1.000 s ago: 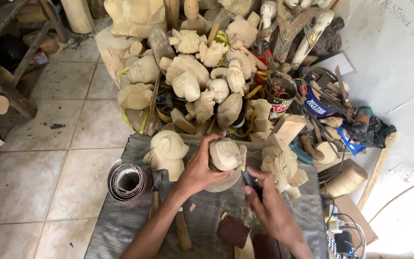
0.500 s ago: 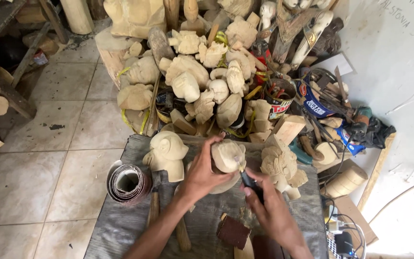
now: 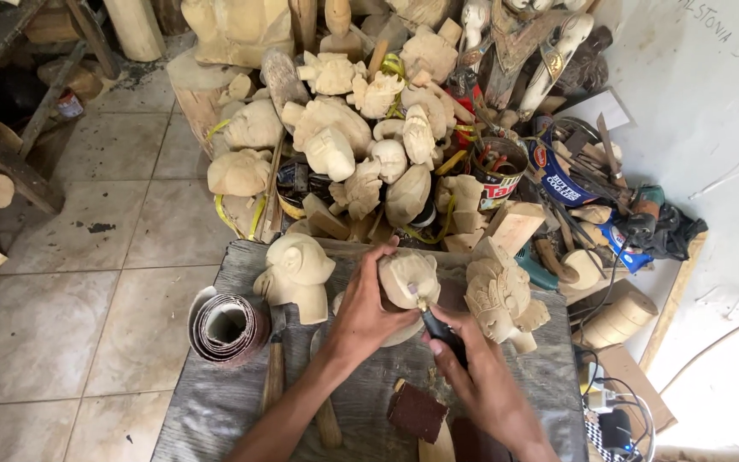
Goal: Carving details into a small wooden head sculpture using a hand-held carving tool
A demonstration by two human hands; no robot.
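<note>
A pale, rounded carved wooden head [image 3: 409, 278] is seen just below the centre of the frame, on the grey, weathered wooden desk [image 3: 215, 402]. It is gripped from the left by the left hand [image 3: 368, 310], whose fingers are wrapped round its side. A dark-handled carving tool [image 3: 440, 328] is clasped in the right hand [image 3: 472, 376], its tip set against the lower right of the head.

Just left of the head, an unfinished pale wooden bust [image 3: 296, 272] is stood near the desk's upper edge; just right, a pale ornate wooden carving [image 3: 499, 295] is placed. A roll of sandpaper [image 3: 226, 325] is laid at the desk's left edge, and a dark brown sanding block [image 3: 416, 413] near the lower edge. Open desk surface is left at the lower left.

Grey floor tiles [image 3: 70, 325] are left open at the left of the frame. Beyond the desk's upper edge, a heap of pale wooden carvings [image 3: 344, 145] is piled. At the upper right, a round tin with a red and yellow label [image 3: 496, 175] and a blue printed packet [image 3: 562, 175] are lodged among tools.
</note>
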